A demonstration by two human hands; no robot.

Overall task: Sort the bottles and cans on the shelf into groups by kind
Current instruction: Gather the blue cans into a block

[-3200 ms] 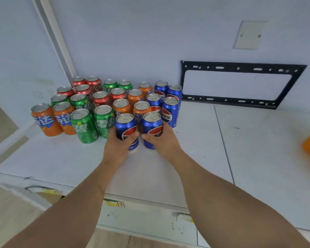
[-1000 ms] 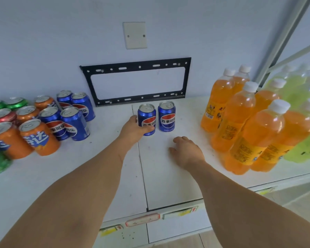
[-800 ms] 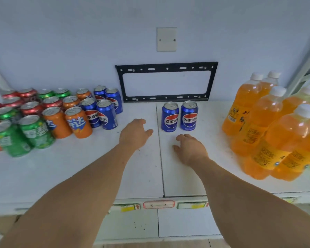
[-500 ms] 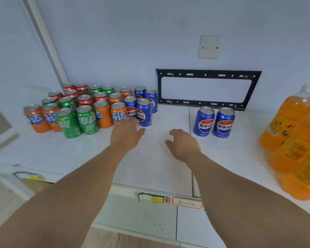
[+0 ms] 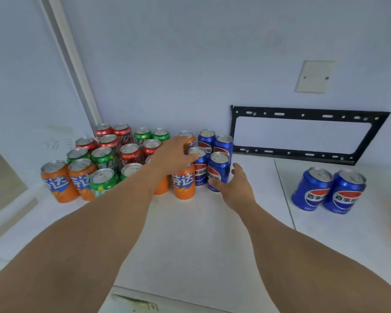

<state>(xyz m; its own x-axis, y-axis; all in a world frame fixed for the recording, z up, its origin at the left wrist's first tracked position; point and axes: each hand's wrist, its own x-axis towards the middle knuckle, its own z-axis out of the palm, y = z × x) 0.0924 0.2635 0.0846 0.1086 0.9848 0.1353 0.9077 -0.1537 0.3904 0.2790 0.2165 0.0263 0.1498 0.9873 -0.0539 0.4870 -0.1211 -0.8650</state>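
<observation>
Both hands are reaching with fingers spread: the right hand (image 5: 234, 186) nearing a blue aluminium cola can (image 5: 218, 171) in the shelf's (image 5: 201, 233) back-left cluster, the left hand (image 5: 173, 155) hovering over its neighbour. Gripping them comes next, probably.

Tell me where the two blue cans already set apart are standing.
In the head view, the pair of blue cans stands side by side at the right of the shelf, below the black wall bracket.

Both arms are bare all the way up, no sleeves in view at all. Left hand (image 5: 171, 155) and right hand (image 5: 236, 188) have no gloves, rings, watch or bands on them either, just plain bare wrists and forearms.
</observation>
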